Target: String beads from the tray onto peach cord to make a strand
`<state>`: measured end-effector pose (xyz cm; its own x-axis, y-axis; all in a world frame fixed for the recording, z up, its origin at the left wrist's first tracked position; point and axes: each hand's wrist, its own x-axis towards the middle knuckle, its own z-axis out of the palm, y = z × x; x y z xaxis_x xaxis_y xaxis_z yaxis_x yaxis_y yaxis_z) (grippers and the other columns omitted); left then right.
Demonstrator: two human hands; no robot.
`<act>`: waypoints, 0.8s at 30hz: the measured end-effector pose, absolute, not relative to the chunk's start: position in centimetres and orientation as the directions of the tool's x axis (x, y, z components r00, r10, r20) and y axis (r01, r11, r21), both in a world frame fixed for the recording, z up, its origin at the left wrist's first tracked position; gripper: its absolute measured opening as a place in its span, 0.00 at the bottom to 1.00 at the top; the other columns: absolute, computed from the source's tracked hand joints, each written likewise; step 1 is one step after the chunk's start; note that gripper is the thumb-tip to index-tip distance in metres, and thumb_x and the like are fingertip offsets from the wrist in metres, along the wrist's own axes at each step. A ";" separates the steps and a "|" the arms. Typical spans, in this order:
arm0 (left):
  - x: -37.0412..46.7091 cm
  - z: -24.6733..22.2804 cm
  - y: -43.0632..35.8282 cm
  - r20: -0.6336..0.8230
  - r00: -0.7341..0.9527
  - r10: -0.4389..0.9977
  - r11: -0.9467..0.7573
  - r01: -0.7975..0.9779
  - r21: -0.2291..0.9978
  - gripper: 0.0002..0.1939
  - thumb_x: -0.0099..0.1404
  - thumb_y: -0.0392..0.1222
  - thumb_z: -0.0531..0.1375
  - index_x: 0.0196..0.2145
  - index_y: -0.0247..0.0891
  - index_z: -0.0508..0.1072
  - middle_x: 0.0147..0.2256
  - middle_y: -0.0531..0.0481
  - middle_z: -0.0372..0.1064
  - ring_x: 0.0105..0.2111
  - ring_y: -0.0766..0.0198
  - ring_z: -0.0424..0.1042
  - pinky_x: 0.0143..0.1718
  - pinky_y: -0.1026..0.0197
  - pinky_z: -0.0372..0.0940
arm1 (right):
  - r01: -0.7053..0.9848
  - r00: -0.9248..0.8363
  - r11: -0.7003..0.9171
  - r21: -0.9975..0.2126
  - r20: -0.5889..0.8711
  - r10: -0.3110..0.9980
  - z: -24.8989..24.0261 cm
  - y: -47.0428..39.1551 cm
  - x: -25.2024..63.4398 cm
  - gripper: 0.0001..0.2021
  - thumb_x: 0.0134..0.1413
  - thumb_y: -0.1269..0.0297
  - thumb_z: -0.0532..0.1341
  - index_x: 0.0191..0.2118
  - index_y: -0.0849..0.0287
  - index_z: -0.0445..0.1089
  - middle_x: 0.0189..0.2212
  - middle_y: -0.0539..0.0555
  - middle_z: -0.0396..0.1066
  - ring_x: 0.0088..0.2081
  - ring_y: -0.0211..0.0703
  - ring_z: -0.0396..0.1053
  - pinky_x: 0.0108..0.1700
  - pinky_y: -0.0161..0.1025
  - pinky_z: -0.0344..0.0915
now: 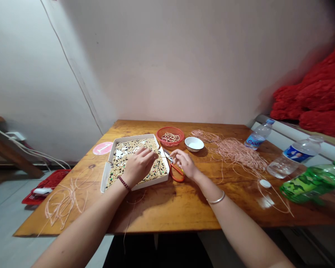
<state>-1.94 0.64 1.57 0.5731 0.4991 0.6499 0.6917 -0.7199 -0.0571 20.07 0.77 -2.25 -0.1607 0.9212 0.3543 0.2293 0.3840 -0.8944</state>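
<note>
Comprises small, round, multicoloured beads [121, 167] in a shallow white tray [154, 181] on a wooden table [181, 208], beneath curled left hand [139, 165], beside loosely bent right hand [184, 162], with either grip's closure and contents indiscernible.

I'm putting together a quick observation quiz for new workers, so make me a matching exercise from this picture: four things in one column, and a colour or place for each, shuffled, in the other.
Things
1. Left hand
2. Scissors
3. Bowl
4. Basket

Colours and places
A. White inside, just right of the basket
B. Red, with pale strands inside
C. Over the bead tray
D. Orange-handled, beside the tray's right edge

Right pairs: 1-C, 2-D, 3-A, 4-B
</note>
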 end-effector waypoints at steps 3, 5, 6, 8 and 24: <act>-1.9 1.5 0.6 0.645 0.578 0.500 -0.720 0.691 -0.062 0.08 0.68 0.39 0.52 0.35 0.39 0.70 0.31 0.49 0.69 0.36 0.60 0.64 0.34 0.59 0.61 | 0.050 -0.254 0.255 -0.966 0.234 0.938 -1.9 0.6 19.7 0.15 0.58 0.56 0.49 0.42 0.59 0.66 0.27 0.49 0.67 0.18 0.32 0.55 0.22 0.32 0.53; -1.9 1.4 0.6 0.643 0.582 0.498 -0.722 0.689 -0.064 0.08 0.68 0.39 0.52 0.35 0.39 0.70 0.31 0.48 0.69 0.36 0.60 0.64 0.34 0.59 0.61 | -0.011 -0.304 0.205 -0.979 0.198 0.932 -1.7 0.5 19.4 0.17 0.55 0.52 0.54 0.43 0.59 0.66 0.30 0.51 0.69 0.20 0.32 0.58 0.24 0.33 0.56; -1.8 1.4 0.5 0.642 0.584 0.497 -0.724 0.687 -0.065 0.08 0.68 0.39 0.52 0.35 0.39 0.70 0.31 0.48 0.69 0.36 0.60 0.64 0.34 0.59 0.61 | -0.015 -0.311 0.200 -0.980 0.195 0.930 -1.7 0.5 19.2 0.17 0.53 0.52 0.56 0.43 0.60 0.66 0.30 0.51 0.69 0.21 0.33 0.60 0.25 0.33 0.58; -1.8 1.4 0.5 0.641 0.587 0.495 -0.726 0.684 -0.067 0.08 0.68 0.39 0.52 0.35 0.39 0.70 0.31 0.48 0.69 0.36 0.60 0.64 0.34 0.59 0.61 | 0.027 -0.287 0.246 -0.969 0.228 0.930 -1.9 0.5 19.0 0.16 0.52 0.53 0.59 0.39 0.60 0.67 0.28 0.50 0.67 0.24 0.35 0.62 0.28 0.34 0.59; -1.9 1.7 0.5 0.652 0.580 0.488 -0.728 0.683 -0.062 0.10 0.68 0.40 0.51 0.35 0.39 0.71 0.31 0.48 0.70 0.35 0.60 0.65 0.35 0.59 0.62 | -0.114 -0.259 0.181 -0.977 0.206 0.944 -1.4 0.3 19.4 0.11 0.53 0.58 0.50 0.32 0.58 0.65 0.26 0.52 0.68 0.27 0.39 0.66 0.35 0.38 0.64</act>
<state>-1.89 0.53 1.66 0.5797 0.4884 0.6522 0.6831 -0.7276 -0.0623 19.40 0.27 -1.38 -0.2589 0.9438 0.2056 -0.1143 0.1815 -0.9767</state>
